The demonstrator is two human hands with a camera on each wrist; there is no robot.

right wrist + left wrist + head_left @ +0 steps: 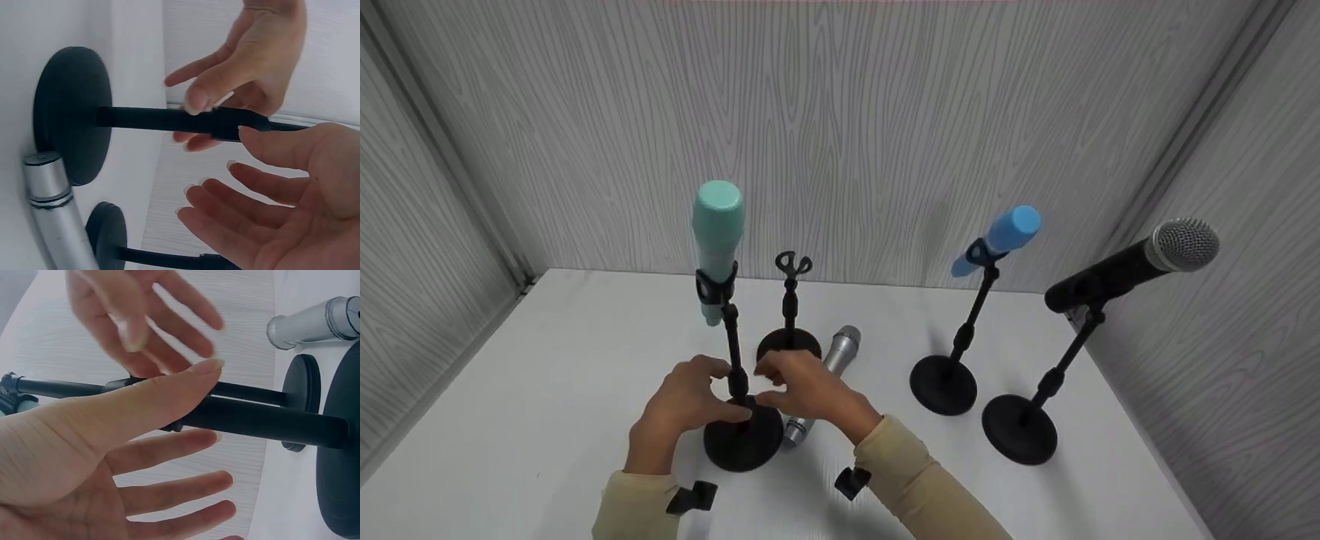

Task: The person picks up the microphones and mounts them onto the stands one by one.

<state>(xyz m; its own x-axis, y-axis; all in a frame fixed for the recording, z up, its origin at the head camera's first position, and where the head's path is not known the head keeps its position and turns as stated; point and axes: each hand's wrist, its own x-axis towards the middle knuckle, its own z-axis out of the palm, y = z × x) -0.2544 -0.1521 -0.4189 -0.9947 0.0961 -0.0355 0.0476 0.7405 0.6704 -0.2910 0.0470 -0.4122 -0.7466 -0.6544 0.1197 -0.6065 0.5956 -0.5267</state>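
A black desk microphone stand (743, 435) stands upright on the white table, carrying a teal microphone (718, 225) in its clip. My left hand (686, 401) is at the left of its pole. In the left wrist view, the left thumb (152, 402) lies across the pole and the fingers extend behind it, fairly straight; firm contact cannot be made out. On the other side, my right hand (275, 208) is beside the pole with loosely bent fingers and nothing in its grasp. A silver microphone (841, 351) lies on the table, partly hidden by the right hand.
Behind the hands stands another black stand (790, 304) with a bare clip. To the right are a stand (943, 385) with a blue microphone (1011, 231) and a stand (1020, 429) with a black microphone (1110, 274). Grey wood-grain panels (840, 135) enclose the table.
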